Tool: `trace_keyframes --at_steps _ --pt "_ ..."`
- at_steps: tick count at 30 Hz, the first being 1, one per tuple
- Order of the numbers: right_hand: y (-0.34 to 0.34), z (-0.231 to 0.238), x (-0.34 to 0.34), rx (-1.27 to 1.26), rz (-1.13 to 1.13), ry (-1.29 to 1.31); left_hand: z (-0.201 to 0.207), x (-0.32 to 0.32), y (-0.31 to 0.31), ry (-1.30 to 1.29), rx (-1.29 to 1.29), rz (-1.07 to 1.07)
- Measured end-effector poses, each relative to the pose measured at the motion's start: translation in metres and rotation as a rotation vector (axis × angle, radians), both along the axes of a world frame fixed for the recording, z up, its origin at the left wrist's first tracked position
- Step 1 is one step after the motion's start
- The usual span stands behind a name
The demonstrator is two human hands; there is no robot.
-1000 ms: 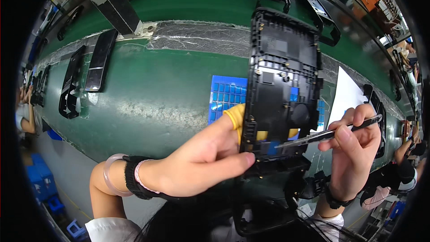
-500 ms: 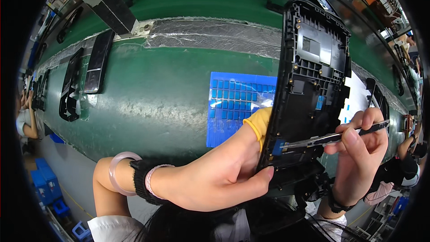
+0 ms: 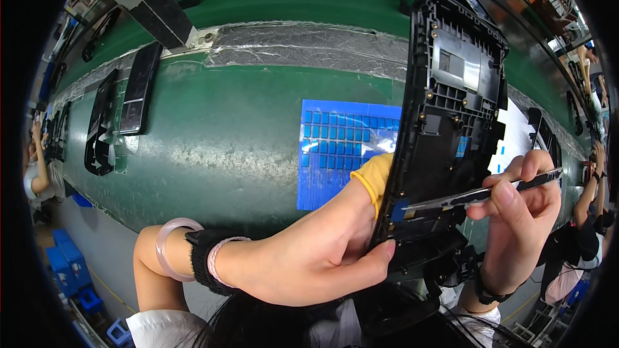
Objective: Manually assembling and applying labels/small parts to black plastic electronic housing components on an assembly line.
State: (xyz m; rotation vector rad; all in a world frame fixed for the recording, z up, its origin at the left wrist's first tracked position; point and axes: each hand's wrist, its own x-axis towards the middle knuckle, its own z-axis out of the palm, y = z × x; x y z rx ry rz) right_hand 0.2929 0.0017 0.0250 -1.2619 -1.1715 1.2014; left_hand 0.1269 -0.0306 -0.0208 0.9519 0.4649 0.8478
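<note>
My left hand (image 3: 322, 251) grips the lower left edge of a black plastic housing (image 3: 432, 167), thumb in front and the other fingers hidden behind it. Yellow finger covers (image 3: 373, 177) show on that hand. The housing stands tilted up, its ribbed inner side with brass inserts toward me. Between thumb and fingers, my right hand (image 3: 519, 209) pinches a pair of tweezers (image 3: 477, 197). Their tips lie at a small blue pad (image 3: 400, 209) near the housing's lower left corner. Another blue pad (image 3: 461, 147) sits on the housing's right side.
A blue sheet (image 3: 313, 187) with rows of small blue pads lies on the green bench (image 3: 213, 154) behind my left hand. More black housings (image 3: 102, 122) and a dark panel (image 3: 140, 90) rest at the left. A metal post (image 3: 158, 13) rises at the back. White paper (image 3: 512, 129) lies at the right.
The tweezer tips have shifted very slightly at the blue pad, and the housing has tilted a little. Both hands keep their grips.
</note>
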Motion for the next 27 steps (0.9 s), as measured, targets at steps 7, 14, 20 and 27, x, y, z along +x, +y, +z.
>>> trace_keyframes --at_steps 7,14,20,27 --pt "0.002 -0.003 0.003 -0.012 0.005 0.002 -0.004 0.005 0.003 -0.03 0.033 0.04" --pt "0.0 -0.003 0.0 -0.006 -0.01 0.0 0.0 0.004 0.001 0.035 -0.059 0.046" --pt "-0.002 -0.003 0.002 -0.009 0.027 0.003 -0.002 0.009 0.005 -0.056 0.051 0.167" --pt "0.003 -0.017 0.014 0.348 0.067 0.201 0.0 0.007 0.002 0.019 0.092 0.223"
